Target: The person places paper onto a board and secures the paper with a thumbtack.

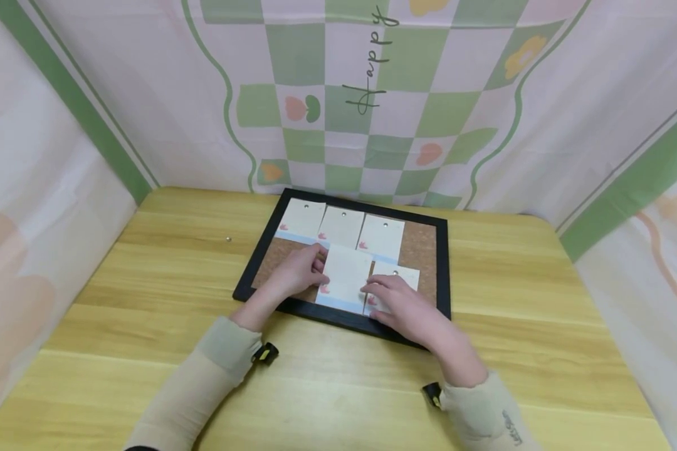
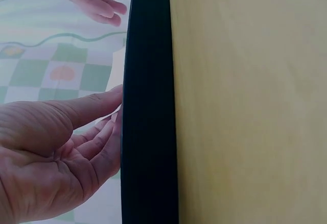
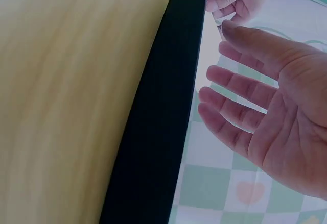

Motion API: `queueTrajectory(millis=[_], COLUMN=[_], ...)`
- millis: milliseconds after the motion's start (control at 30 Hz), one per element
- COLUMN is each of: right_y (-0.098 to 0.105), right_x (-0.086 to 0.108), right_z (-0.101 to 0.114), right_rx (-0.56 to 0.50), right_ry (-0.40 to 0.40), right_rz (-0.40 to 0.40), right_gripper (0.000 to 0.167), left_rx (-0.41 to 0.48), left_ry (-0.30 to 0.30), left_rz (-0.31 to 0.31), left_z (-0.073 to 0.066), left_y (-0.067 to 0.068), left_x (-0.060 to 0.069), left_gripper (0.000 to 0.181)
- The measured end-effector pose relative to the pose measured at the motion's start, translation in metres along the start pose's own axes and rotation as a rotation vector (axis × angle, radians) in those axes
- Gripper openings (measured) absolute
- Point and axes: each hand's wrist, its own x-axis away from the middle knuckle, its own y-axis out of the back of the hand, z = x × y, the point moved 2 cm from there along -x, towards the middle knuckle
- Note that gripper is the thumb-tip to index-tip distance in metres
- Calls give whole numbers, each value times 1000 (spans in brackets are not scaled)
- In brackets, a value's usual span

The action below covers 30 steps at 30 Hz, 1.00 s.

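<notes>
A black-framed corkboard lies on the table with several white note cards on it. My left hand pinches the left edge of a card in the lower middle of the board; in the left wrist view thumb and fingers meet around a paper edge. No pin shows on this card. My right hand hovers at the card's right side, over a neighbouring pinned card. Its fingers look spread and loosely bent in the right wrist view, with nothing held between them.
Along the board's top sit three cards, the left, middle and right, each with a pin. A small silver pin lies on the wooden table left of the board. Behind hangs a checkered curtain.
</notes>
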Motion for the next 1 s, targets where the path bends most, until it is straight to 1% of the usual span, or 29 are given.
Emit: queueTrajectory(millis=[67,233,333,400,600,733,833,900,1000], right_y=[-1,-3,-4,-5,-7,-9,-10,-10,-11], right_x=[-3,-13,-19,-21,-22,-20,-20,-19,-19], right_z=[2,7,10,10,8,6,6,5,5], right_rx=[-6,-5,0,8,21,19,23,29,34], right_ry=[3,37,29,14,-18,0,12,14,11], right_rz=[4,14,33,44,56,35,21,18,25], right_gripper=[37,35,34,34,28,27,28,28,29], left_rx=[-16,-67,-91,-115,-141,-138,-148,-175,-219], left_ry=[-13,-34,-33,-43,-89,-93,-91,-91,-91], left_rz=[-7,-23,-26,-31,-45,-45,-49,-53,-65], left_z=[0,-1,-3,-4,-9,-10,-10,-10,-11], left_y=[0,0,-1,-2,-6,-7,-8,-9,-9], left_x=[0,3,3,3,4,5,5,5,7], left_gripper=[40,39,40,40,35,35,38,41,53])
